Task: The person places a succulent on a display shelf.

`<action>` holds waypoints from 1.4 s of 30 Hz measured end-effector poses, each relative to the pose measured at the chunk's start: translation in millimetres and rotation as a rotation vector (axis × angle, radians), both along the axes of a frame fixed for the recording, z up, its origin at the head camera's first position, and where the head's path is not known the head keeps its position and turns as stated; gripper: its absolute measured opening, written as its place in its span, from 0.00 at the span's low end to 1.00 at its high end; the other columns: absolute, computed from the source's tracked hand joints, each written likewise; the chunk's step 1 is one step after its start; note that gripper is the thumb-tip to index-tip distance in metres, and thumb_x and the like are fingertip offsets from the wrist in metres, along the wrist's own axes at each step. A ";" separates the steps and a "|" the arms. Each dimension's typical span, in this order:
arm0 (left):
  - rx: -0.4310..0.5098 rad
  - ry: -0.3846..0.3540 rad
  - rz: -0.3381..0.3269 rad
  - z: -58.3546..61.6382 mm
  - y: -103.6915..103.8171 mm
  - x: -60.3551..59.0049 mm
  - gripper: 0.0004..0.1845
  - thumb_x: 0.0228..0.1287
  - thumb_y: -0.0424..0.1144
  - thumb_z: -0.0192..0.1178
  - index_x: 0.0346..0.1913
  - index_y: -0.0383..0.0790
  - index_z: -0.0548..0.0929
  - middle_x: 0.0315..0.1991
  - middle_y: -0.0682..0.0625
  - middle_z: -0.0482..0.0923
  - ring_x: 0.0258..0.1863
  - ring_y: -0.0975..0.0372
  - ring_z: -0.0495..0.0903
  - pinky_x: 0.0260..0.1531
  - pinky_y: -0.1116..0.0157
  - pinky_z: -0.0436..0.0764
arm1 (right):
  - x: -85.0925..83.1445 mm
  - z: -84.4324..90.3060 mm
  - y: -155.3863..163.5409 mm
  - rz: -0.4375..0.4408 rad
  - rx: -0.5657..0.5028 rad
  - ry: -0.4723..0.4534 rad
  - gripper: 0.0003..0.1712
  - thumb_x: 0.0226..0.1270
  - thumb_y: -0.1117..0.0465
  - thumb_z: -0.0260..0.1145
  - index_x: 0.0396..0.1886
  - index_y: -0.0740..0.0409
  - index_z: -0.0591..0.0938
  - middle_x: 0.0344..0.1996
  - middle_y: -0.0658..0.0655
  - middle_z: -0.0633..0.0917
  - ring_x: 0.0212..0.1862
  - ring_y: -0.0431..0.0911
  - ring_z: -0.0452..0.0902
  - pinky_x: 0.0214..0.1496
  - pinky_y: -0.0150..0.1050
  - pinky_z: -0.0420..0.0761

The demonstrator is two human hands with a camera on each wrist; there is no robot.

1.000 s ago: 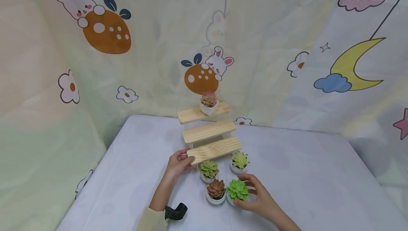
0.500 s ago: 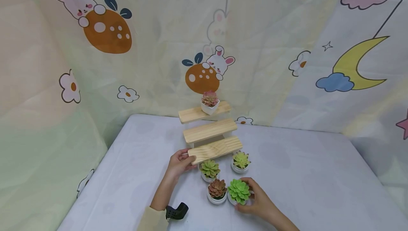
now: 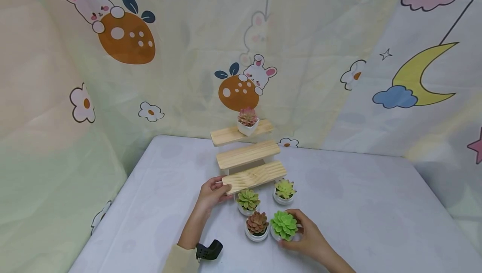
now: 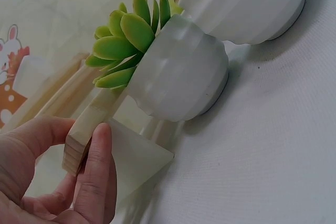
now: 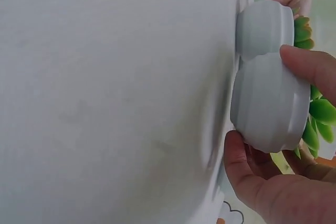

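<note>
My left hand [image 3: 212, 195] pinches the left end of the lowest board [image 3: 256, 176] of a three-step wooden stand, thumb above and fingers below. At the front, my right hand [image 3: 306, 235] grips the white pot [image 5: 270, 103] of a bright green artificial succulent [image 3: 284, 224]. In the right wrist view the thumb and fingers lie on opposite sides of that pot; whether its base touches the table is unclear. Just left of it stands a brown succulent [image 3: 257, 222]. A green succulent [image 3: 247, 199] and a yellow-green one [image 3: 285, 188] stand close before the stand.
On the stand's top board [image 3: 222, 137] sits a pink succulent [image 3: 247, 118] in a white angular pot. The middle board [image 3: 248, 155] lies below it. A white cloth [image 3: 357, 206] covers the table, and a printed curtain [image 3: 308, 63] hangs behind. A black wrist device [image 3: 209, 250] is by the left sleeve.
My right fingers have closed round the bright green succulent's pot, which has shifted slightly right, away from the brown one. The left hand keeps its hold on the board.
</note>
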State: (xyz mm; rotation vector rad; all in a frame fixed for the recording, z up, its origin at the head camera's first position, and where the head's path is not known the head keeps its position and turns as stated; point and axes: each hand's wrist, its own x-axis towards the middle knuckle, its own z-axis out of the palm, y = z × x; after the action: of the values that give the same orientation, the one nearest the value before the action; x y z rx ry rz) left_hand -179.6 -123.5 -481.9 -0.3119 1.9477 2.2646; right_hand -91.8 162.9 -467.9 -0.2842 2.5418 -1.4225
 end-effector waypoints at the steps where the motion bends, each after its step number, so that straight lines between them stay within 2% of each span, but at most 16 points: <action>1: 0.001 0.000 -0.001 -0.1 -0.1 0.1 0.25 0.59 0.24 0.61 0.59 0.22 0.70 0.36 0.44 0.78 0.27 0.64 0.82 0.30 0.68 0.88 | 0.1 1.4 0.2 -0.009 -0.002 0.001 0.42 0.43 0.60 0.82 0.58 0.65 0.72 0.50 0.59 0.80 0.51 0.51 0.76 0.47 0.32 0.83; 8: 0.011 0.001 0.002 -0.1 -0.6 0.8 0.25 0.60 0.24 0.61 0.60 0.22 0.70 0.36 0.45 0.78 0.27 0.64 0.82 0.30 0.69 0.88 | 1.1 15.8 0.0 -0.079 -0.033 -0.008 0.43 0.43 0.59 0.82 0.59 0.64 0.72 0.53 0.60 0.79 0.54 0.53 0.76 0.50 0.32 0.84; 14: 0.033 -0.005 0.004 -1.1 -0.4 -0.7 0.25 0.60 0.24 0.61 0.60 0.22 0.70 0.36 0.45 0.79 0.28 0.64 0.82 0.30 0.69 0.88 | -1.4 31.5 -3.5 -0.120 -0.066 0.004 0.43 0.43 0.61 0.82 0.60 0.62 0.72 0.52 0.59 0.79 0.54 0.49 0.76 0.50 0.29 0.82; 17: 0.046 -0.006 0.008 -2.2 -0.4 -1.5 0.25 0.59 0.24 0.61 0.60 0.22 0.71 0.36 0.45 0.79 0.28 0.64 0.82 0.30 0.69 0.88 | -5.6 38.5 -5.4 -0.112 -0.087 0.069 0.42 0.43 0.62 0.82 0.60 0.63 0.72 0.51 0.59 0.79 0.52 0.46 0.76 0.50 0.29 0.83; 22: 0.052 -0.009 0.011 -2.2 -0.6 -0.9 0.24 0.59 0.24 0.61 0.60 0.22 0.71 0.36 0.45 0.79 0.28 0.64 0.82 0.30 0.69 0.88 | -18.3 47.7 -9.9 -0.057 -0.099 0.229 0.41 0.45 0.62 0.82 0.59 0.64 0.73 0.51 0.58 0.80 0.50 0.39 0.76 0.48 0.31 0.84; 27: 0.042 -0.010 -0.001 -0.5 -1.0 0.2 0.26 0.60 0.25 0.62 0.61 0.22 0.69 0.38 0.44 0.79 0.28 0.64 0.83 0.31 0.68 0.88 | -32.9 58.3 -14.9 0.001 -0.076 0.320 0.39 0.47 0.62 0.81 0.59 0.64 0.73 0.50 0.58 0.81 0.50 0.41 0.76 0.48 0.33 0.84; 34: 0.051 -0.011 0.000 -1.4 -2.9 -0.6 0.25 0.61 0.25 0.61 0.61 0.22 0.70 0.38 0.43 0.80 0.29 0.63 0.83 0.32 0.68 0.88 | -52.6 66.3 -28.1 -0.001 -0.084 0.287 0.40 0.48 0.63 0.80 0.60 0.65 0.72 0.50 0.60 0.80 0.51 0.49 0.77 0.49 0.34 0.84; 42: 0.072 0.002 -0.004 -3.1 -3.0 -2.6 0.25 0.60 0.24 0.61 0.60 0.21 0.69 0.38 0.42 0.80 0.29 0.62 0.83 0.32 0.67 0.88 | -73.9 74.4 -53.7 0.028 -0.109 0.248 0.39 0.49 0.63 0.79 0.60 0.65 0.71 0.51 0.61 0.78 0.53 0.53 0.76 0.55 0.46 0.82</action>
State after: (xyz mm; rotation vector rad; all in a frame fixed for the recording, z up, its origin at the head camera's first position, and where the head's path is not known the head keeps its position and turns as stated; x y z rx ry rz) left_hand -182.2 -126.4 -485.0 -0.2968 1.8609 2.3266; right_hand -165.7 109.2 -393.5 -0.5449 2.6412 -1.6079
